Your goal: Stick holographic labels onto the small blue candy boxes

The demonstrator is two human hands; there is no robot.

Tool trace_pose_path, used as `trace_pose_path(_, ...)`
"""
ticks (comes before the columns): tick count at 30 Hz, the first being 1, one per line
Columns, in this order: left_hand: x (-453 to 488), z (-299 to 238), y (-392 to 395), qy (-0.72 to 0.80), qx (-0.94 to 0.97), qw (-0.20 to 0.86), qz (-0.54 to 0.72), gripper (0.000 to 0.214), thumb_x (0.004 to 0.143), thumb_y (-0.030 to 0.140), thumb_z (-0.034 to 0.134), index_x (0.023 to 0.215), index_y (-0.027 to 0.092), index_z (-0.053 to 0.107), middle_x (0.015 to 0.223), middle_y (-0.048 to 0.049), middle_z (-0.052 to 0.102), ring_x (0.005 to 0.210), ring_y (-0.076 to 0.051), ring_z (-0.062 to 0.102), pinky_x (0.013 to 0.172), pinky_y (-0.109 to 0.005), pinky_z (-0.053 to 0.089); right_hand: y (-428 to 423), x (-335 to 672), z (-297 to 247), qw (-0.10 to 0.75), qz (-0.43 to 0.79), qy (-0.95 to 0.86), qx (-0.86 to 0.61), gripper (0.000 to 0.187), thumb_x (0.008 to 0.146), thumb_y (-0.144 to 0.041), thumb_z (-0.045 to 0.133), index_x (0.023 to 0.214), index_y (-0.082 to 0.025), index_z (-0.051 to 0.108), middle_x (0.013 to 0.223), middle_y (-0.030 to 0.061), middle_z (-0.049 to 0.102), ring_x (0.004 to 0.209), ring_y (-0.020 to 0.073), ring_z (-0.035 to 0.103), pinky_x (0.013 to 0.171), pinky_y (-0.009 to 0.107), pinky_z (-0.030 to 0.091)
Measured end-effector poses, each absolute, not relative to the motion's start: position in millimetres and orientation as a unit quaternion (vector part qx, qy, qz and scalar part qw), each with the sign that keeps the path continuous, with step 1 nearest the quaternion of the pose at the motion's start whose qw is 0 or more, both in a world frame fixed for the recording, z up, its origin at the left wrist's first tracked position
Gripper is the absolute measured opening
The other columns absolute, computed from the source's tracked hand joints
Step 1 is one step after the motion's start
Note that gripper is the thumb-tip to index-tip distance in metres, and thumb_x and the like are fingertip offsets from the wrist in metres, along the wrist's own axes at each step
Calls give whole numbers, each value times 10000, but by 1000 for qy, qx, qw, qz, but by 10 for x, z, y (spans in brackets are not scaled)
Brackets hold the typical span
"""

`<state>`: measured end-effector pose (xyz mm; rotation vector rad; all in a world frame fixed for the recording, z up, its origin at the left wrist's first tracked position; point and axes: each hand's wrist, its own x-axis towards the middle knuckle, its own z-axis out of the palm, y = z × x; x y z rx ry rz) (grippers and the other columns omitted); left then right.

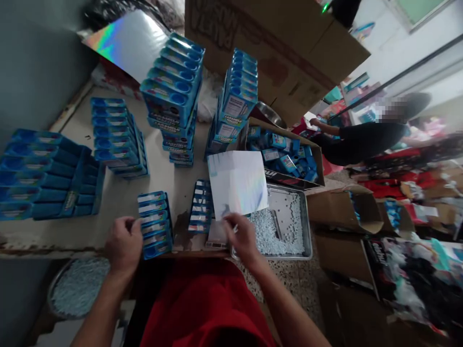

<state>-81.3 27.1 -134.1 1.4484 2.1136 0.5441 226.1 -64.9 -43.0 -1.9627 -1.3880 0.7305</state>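
Note:
My left hand (125,241) is curled at the left side of a short row of small blue boxes (155,226), its fingertips against or very close to them. What those fingers hold, if anything, is hidden. With its fingers closed at the lower edge, my right hand (242,236) grips a shiny silver sheet (237,180) that reflects faint rainbow colours. Left of the sheet lies another row of blue boxes (200,206), showing pale strips. A small pale block (217,233) sits under the sheet's lower edge, partly covered.
Tall stacks of blue boxes (173,91) stand at the back, with more at left. A metal tray (308,226) holds pale pellets, below a carton (318,164) of loose blue boxes. A pellet-filled basin (77,289) is lower left. Another person (372,135) works at right.

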Motion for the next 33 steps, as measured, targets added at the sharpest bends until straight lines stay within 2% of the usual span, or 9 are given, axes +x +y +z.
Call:
trace_pose_path(2,-243,-1061,502,720,582,282,252,305,881,502,579,997,224,623,924,-73,700,904,-294,676,859,-406,500,-436,2957,-334,347,120,-440,-820,226,944,-394,589,921,-198,698,848,65,725,749,210,635,746,325,489)
trace_pose_path(5,672,-866,906,612,595,395,339,393,830,497,676,1101,221,610,957,-49,719,918,-234,694,846,-326,511,86,3788,-389,357,24,-417,-835,289,911,-374,567,1071,-158,672,1040,138,723,942,262,642,883,393,488)
trace_pose_path(8,1276,-899,1236,606,521,488,350,520,703,437,797,1112,218,563,856,-4,679,789,-190,664,739,-283,503,544,4221,-528,312,105,-429,-842,412,846,-337,599,1217,-159,624,999,113,732,931,275,645,909,423,481)
trace_pose_path(11,1481,-951,1368,630,490,483,359,521,562,334,867,959,223,549,792,32,599,737,-156,592,658,-241,456,728,4350,-614,332,178,-425,-823,494,765,-321,647,1243,-210,596,841,18,703,809,245,644,839,388,498)
trace_pose_path(16,1455,-820,1363,573,456,583,351,441,534,340,845,836,215,550,706,51,543,613,-119,516,536,-207,391,673,4374,-622,446,291,-371,-761,430,661,-358,716,1055,-240,589,703,-58,588,665,177,568,648,291,476)
trace_pose_path(20,1398,-700,1459,516,452,681,257,540,468,339,903,932,180,676,657,40,602,486,-105,498,445,-206,346,614,4419,-585,480,443,-371,-660,317,647,-362,796,891,-213,657,637,-76,545,561,115,496,550,244,433)
trace_pose_path(23,1350,-633,1514,533,457,669,243,636,441,323,943,1021,165,735,582,32,624,477,-136,552,458,-224,408,548,4440,-528,490,519,-366,-597,402,606,-311,885,971,-203,756,792,-26,701,687,125,620,680,268,532)
trace_pose_path(26,1299,-518,1462,541,471,644,267,631,434,313,964,1013,158,767,664,-18,717,608,-189,673,561,-253,516,428,4402,-431,501,558,-352,-560,503,593,-285,921,1076,-236,788,992,15,781,874,168,711,868,340,580)
trace_pose_path(33,1160,-131,1206,554,536,574,278,646,545,359,950,1144,171,795,746,-52,773,645,-208,708,612,-288,563,135,4151,-165,529,496,-332,-604,590,570,-322,967,1125,-223,791,1012,42,803,896,214,739,855,403,621)
